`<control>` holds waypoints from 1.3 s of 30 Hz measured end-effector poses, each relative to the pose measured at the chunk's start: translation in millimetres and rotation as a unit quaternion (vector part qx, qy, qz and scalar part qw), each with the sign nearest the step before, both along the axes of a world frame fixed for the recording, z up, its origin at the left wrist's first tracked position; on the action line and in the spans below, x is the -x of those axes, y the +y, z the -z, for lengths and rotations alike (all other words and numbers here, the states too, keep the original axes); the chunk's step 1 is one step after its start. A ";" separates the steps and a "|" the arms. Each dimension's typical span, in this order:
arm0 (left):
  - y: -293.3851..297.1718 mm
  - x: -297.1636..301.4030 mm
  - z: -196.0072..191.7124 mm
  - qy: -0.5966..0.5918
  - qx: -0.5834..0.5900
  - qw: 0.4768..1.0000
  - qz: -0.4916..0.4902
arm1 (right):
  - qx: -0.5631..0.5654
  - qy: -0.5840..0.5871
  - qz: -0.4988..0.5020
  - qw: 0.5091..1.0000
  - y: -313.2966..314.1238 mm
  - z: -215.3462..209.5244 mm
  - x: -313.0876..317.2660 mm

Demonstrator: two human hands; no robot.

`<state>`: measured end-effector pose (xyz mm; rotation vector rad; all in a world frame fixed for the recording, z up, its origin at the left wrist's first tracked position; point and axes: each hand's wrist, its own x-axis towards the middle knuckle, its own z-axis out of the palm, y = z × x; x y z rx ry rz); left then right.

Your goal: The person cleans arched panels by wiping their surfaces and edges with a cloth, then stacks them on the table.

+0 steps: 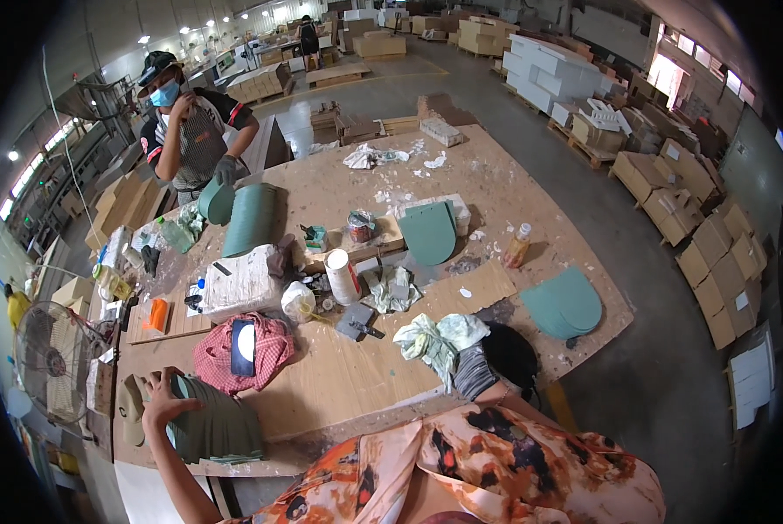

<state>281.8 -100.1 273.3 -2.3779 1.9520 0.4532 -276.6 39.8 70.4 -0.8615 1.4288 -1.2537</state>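
A stack of grey-green curved panels lies at the near left corner of the wooden tabletop. The person's left hand rests on the stack's upper left edge, fingers spread and pressed flat against the top panel, not clenched. The right hand, in a striped glove, sits near the table's near edge with its fingers closed on a pale green crumpled cloth; a black round object is just beside it. Between the hands, a phone lies on a red checked cloth. Farther in stand a white cylinder container and a dark scraper tool. At the far left corner, another person holds a green panel.
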 end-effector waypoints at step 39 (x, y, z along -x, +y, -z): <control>-214.6 552.0 179.2 0.109 0.231 0.880 0.400 | 0.014 0.719 0.172 0.673 -197.0 -13.3 305.4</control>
